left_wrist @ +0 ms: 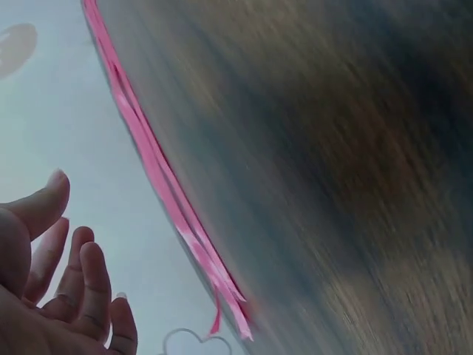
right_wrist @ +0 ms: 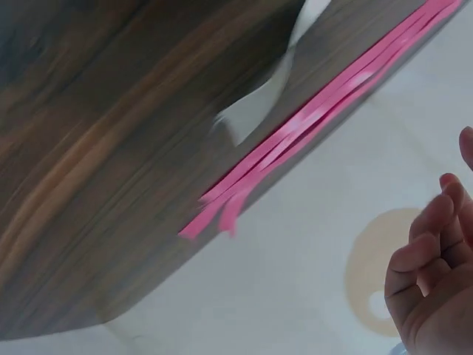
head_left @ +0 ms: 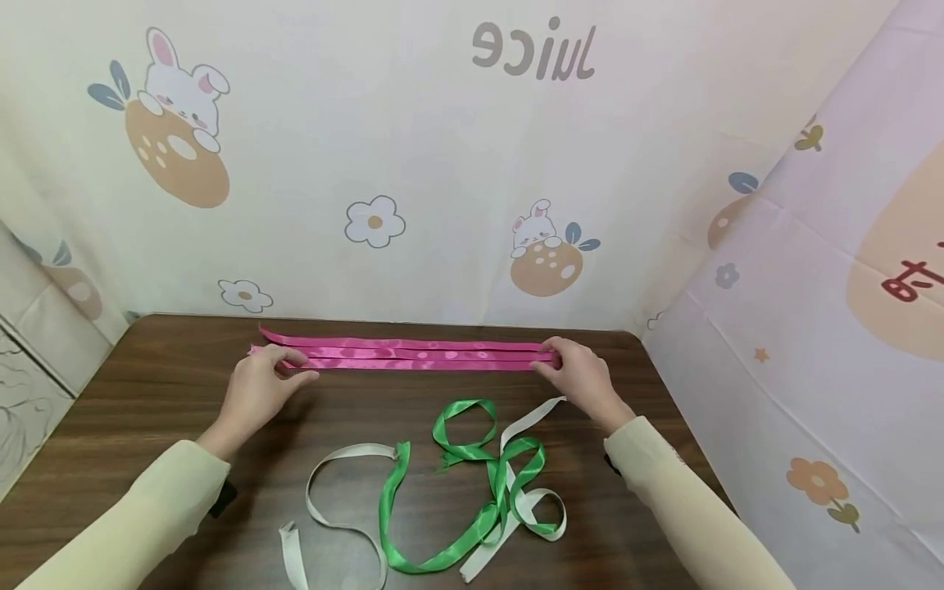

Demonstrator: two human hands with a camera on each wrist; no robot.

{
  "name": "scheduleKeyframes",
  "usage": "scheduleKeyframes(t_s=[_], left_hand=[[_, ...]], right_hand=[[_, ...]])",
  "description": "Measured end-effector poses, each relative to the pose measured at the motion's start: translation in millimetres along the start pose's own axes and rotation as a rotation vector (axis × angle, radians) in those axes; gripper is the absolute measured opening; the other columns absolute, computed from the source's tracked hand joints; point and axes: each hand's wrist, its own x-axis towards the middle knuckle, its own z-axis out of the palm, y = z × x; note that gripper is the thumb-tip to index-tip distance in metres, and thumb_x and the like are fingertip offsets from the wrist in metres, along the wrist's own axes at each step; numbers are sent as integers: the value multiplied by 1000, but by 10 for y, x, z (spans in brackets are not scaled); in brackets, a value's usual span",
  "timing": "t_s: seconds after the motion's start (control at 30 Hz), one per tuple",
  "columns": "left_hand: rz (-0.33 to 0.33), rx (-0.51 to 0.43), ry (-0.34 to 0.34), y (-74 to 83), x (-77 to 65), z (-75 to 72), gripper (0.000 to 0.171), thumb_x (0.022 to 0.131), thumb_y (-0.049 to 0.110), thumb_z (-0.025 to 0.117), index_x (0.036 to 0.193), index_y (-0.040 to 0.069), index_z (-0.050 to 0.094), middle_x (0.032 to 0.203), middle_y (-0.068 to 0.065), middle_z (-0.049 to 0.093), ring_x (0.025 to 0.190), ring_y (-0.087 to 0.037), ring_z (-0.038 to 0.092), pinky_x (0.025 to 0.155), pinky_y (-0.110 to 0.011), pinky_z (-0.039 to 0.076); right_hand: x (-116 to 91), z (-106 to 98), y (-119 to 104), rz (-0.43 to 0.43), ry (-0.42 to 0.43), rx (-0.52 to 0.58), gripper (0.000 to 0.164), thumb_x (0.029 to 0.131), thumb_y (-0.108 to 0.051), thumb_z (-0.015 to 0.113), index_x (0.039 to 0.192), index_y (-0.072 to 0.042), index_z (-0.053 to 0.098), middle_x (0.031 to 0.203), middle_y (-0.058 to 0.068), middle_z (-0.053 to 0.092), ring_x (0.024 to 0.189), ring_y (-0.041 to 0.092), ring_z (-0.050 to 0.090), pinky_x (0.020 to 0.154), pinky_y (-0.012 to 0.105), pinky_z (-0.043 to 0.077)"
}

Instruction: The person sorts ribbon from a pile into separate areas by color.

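Both hands are relaxed and grip nothing: the left hand (head_left: 261,389) has its thumb and forefinger spread apart, while the right hand (head_left: 583,377) has its fingers loosely bent. Whether any fingertip touches is hard to tell, though the wrist views show a gap beside each palm.

Directly under and between them lie the pink ribbons (head_left: 354,353), apparently three strips side by side on the tabletop (head_left: 184,385), running from one hand to the other. Beside the left hand, the end of the farthest strip bends away from its neighbours; by the right hand, the ends finish unevenly and fan slightly apart.

To keep such strips neat, it should help to press one end down lightly with flat fingers and draw the other gently outward, one strip at a time, without lifting. Satin looks likely to slide, so small nudges seem safer than tugs.

Nearer the person, between the forearms, a green ribbon (head_left: 460,547) tangles with white ribbon (head_left: 483,557), one white tip reaching just below the right hand. Beyond both hands hangs a rabbit-printed cloth (head_left: 442,147).
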Motion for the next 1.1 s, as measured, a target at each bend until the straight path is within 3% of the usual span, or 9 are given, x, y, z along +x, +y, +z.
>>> scheduleKeyframes(t_s=[0.27, 0.43, 0.83, 1.1], left_hand=[[36, -3, -47, 126, -240, -13, 26, 82, 22, 88, 99, 7, 77, 96, -9, 76, 81, -22, 68, 71, -33, 53], [24, -4, -99, 180, -389, -50, 30, 82, 28, 88, 102, 8, 77, 98, -7, 77, 84, -20, 68, 71, -32, 52], [8, 13, -147, 234, -688, -37, 38, 77, 36, 90, 102, 11, 77, 93, 1, 77, 83, -17, 70, 73, -31, 55], [-6, 54, -163, 213, -826, 4, 38, 76, 40, 91, 99, 13, 78, 85, 8, 71, 78, -8, 62, 69, -27, 51]], right_hand=[[-47, 36, -354, -155, 1, 59, 32, 88, -34, 82, 109, -12, 74, 77, -2, 60, 68, 10, 50, 60, 28, 40], [-79, 77, -545, -202, 13, 65, 28, 88, -33, 83, 106, -13, 75, 82, -2, 63, 73, 10, 53, 64, 26, 44], [-158, 153, -1001, -309, -30, 118, 25, 88, -31, 83, 107, -17, 76, 91, -5, 71, 79, 8, 63, 72, 28, 53], [-192, 237, -1270, -400, -59, 116, 27, 89, -32, 82, 109, -15, 76, 100, -3, 74, 86, 9, 67, 76, 27, 55]])
